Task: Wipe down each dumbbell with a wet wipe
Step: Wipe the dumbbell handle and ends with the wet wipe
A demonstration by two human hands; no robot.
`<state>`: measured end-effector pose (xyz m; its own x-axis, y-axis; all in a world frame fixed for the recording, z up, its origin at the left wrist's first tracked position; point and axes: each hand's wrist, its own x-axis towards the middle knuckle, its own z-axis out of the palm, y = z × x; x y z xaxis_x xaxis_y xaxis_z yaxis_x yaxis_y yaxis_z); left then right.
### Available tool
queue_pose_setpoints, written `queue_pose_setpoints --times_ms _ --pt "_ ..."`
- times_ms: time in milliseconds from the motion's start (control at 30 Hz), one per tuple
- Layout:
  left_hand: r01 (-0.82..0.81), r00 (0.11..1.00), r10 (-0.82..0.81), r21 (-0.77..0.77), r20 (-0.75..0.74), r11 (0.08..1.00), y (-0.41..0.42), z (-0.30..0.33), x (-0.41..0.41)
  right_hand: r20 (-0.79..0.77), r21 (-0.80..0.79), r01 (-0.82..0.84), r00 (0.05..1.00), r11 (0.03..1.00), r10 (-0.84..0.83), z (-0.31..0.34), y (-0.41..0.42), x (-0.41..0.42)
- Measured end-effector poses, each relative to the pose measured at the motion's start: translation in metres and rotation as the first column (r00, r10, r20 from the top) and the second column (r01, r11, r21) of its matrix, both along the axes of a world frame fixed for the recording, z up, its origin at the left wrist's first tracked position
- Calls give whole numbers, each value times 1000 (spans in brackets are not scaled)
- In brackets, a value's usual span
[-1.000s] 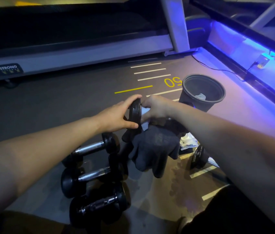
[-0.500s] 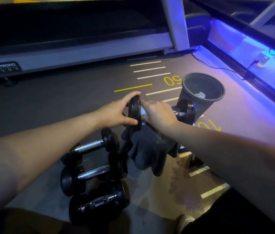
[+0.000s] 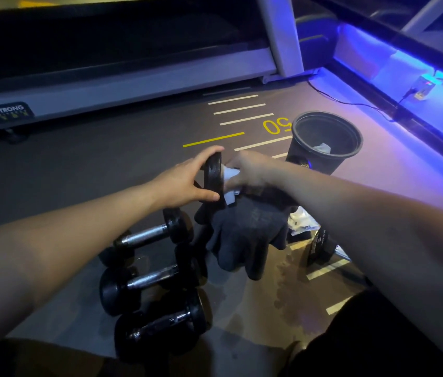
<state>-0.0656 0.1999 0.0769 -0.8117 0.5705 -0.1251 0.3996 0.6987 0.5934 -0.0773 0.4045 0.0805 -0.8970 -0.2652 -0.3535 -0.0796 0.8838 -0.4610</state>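
While the left hand [image 3: 185,183] clasps the near black head of a raised dumbbell [image 3: 213,174], thumb under the disc and fingers curled over its top rim, the right hand [image 3: 250,170] closes its grip on a white wet wipe [image 3: 229,176] wrapped about the handle just beside that head. The dumbbell's far end is hidden behind the right wrist. Directly below the hands lies a pair of dark gloves [image 3: 247,235], fingers pointing toward the camera. To the left of the gloves three more dumbbells [image 3: 144,281] lie side by side on the floor [image 3: 106,172], chrome handles showing between black heads. Another dumbbell head [image 3: 319,247] shows under the right forearm, near a white packet [image 3: 303,225] whose label cannot be read. Beyond the right hand stands a black bin [image 3: 326,142] with a crumpled white wipe inside, beside a yellow "50" painted on the floor. A treadmill base [image 3: 133,80] runs along the far side.
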Motion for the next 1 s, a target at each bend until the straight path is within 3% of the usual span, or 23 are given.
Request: queue_pose_setpoints --times_ms 67,133,300,400,467,567,633,700,767,833,933,1000 --pt "1 1000 -1 24 16 1000 0 2 -2 -246 226 -20 966 974 77 -8 -2 10" --pt "0 999 -3 65 45 998 0 1 -4 -496 410 24 844 912 201 -21 -6 20" --pt "7 996 -16 105 84 994 -1 -3 -9 -712 484 129 633 866 303 -50 -5 27" --pt "-7 996 -3 116 92 993 0 -2 -11 -682 415 50 678 909 274 -42 -6 22" --pt "-28 990 5 159 140 987 0 -1 -13 -542 367 5 814 930 210 -27 -6 18" --pt "-16 988 -14 189 157 982 1 0 -14 -211 147 -20 976 989 51 -8 0 6" --pt "16 992 -36 163 118 986 1 0 -12 -38 22 -14 999 1000 14 -2 5 -1" --pt "37 995 -49 142 84 989 1 -1 -9 33 -6 17 999 1000 -17 1 5 -2" --pt "32 995 -45 142 89 989 0 -1 -8 -11 42 14 1000 999 -14 1 2 1" --pt "14 992 -35 166 123 986 -2 -1 -9 -163 145 11 986 989 13 -1 -1 11" --pt "-7 987 -30 228 161 974 -2 -2 -10 -441 345 28 887 938 136 -5 -8 29" --pt "0 986 -42 253 159 967 -1 -5 -11 -509 395 48 843 917 175 -6 -10 35"
